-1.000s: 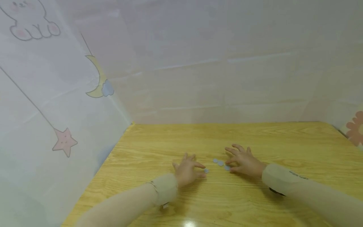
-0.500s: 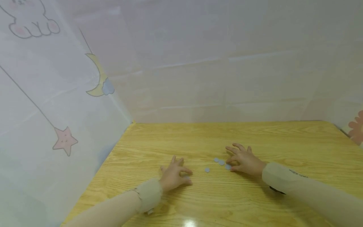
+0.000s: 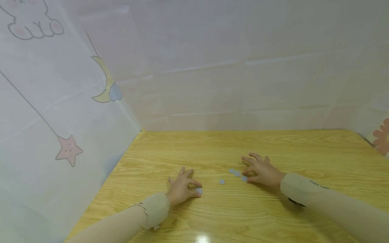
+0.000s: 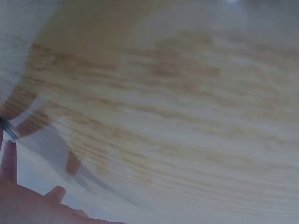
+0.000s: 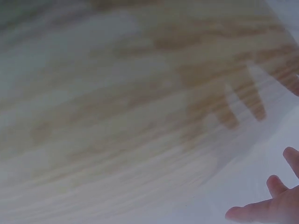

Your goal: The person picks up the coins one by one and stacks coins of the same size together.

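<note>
In the head view, my left hand [image 3: 180, 189] pinches a silver coin [image 3: 199, 190] between thumb and index finger, low over the wooden table. The edge of that coin [image 4: 8, 129] shows at the far left of the left wrist view. My right hand [image 3: 263, 172] holds another coin [image 3: 244, 178] between thumb and index finger, its other fingers spread. Two coins [image 3: 237, 173] lie touching or nearly so just left of it. A single coin [image 3: 222, 181] lies apart, between the two hands. The right wrist view shows only fingertips [image 5: 250, 212], no coin.
The wooden table [image 3: 170, 148] has a pale cloth wall [image 3: 197, 94] along its back and another printed one at the left. A flower print [image 3: 381, 138] shows at the right edge. Light glares off the table's near part.
My left hand has drawn back to the left, away from the single coin, and its pinched coin now shows. The right hand and the coins near it have stayed nearly still.
</note>
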Demonstrator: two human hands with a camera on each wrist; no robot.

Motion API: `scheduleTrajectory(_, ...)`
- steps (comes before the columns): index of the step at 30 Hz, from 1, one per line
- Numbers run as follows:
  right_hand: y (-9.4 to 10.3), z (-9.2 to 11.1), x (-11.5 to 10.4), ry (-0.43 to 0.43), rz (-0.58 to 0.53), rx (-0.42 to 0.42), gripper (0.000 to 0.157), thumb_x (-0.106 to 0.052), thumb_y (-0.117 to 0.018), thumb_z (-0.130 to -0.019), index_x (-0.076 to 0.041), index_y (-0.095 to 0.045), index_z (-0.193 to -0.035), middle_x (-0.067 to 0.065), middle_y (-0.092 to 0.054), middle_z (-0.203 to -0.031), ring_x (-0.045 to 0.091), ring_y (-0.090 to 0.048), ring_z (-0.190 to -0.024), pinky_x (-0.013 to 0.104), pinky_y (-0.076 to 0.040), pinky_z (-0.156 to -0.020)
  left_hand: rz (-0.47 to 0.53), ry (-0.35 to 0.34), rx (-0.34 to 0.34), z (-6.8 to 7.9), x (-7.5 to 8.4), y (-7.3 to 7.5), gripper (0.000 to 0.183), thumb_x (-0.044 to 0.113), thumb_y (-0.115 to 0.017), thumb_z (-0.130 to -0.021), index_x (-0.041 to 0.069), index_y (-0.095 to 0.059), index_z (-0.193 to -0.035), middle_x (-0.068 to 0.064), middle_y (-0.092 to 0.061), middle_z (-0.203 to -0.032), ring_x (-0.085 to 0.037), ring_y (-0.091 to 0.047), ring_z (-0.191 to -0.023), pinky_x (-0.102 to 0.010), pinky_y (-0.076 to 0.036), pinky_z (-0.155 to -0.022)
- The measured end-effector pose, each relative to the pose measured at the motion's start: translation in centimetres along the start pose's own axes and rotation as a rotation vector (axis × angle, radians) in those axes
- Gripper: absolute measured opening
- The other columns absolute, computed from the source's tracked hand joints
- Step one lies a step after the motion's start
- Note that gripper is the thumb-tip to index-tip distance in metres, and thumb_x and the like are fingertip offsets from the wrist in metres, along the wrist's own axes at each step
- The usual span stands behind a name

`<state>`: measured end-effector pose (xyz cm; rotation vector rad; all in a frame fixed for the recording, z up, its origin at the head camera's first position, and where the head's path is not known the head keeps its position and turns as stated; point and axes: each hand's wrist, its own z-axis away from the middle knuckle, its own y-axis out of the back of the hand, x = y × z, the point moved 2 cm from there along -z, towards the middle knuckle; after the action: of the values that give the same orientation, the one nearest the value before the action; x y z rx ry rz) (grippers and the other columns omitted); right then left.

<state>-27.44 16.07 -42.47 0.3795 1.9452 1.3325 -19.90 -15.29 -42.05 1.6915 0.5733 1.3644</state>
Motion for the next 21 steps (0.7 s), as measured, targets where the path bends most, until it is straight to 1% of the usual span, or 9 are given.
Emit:
scheduleTrajectory(7, -0.29, -0.28, 0.42, 0.006, -0.007, -0.010, 0.019, -0.024, -0.080, -0.078, -0.016, -0.077, -0.095, 0.028, -0.044, -0.142, 0.056, -0.024, -0.131, 0.088, -0.007, -0.083, 0.015, -0.007, -0.013, 0.09, -0.08, 0.08, 0.034, 0.030, -0.079, -0.075, 0.012, -0.074, -0.104, -0.027, -0.036, -0.148, -0.056, -0.010, -0.140, -0.088, 0.003, -0.082)
scheduleTrajectory(15, 0.14, -0.15, 0.02, 0.017, -0.050, -0.030, 0.021, -0.022, -0.079, -0.078, -0.013, -0.077, -0.098, 0.028, -0.043, -0.142, 0.056, -0.023, -0.131, 0.088, -0.006, -0.083, 0.008, -0.010, -0.006, 0.29, -0.02, 0.17, 0.034, 0.030, -0.080, -0.076, 0.013, -0.074, -0.104, -0.027, -0.036, -0.148, -0.054, -0.011, -0.140, -0.088, 0.002, -0.083)
scheduleTrajectory(21, 0.12, -0.15, 0.01, 0.033, -0.038, -0.031, 0.021, -0.020, -0.079, -0.078, -0.013, -0.077, -0.097, 0.028, -0.044, -0.142, 0.057, -0.023, -0.131, 0.089, -0.006, -0.082, 0.008, -0.006, 0.002, 0.43, 0.22, 0.11, 0.030, 0.028, -0.080, -0.076, 0.012, -0.074, -0.101, -0.027, -0.038, -0.147, -0.053, -0.011, -0.141, -0.087, 0.002, -0.085)
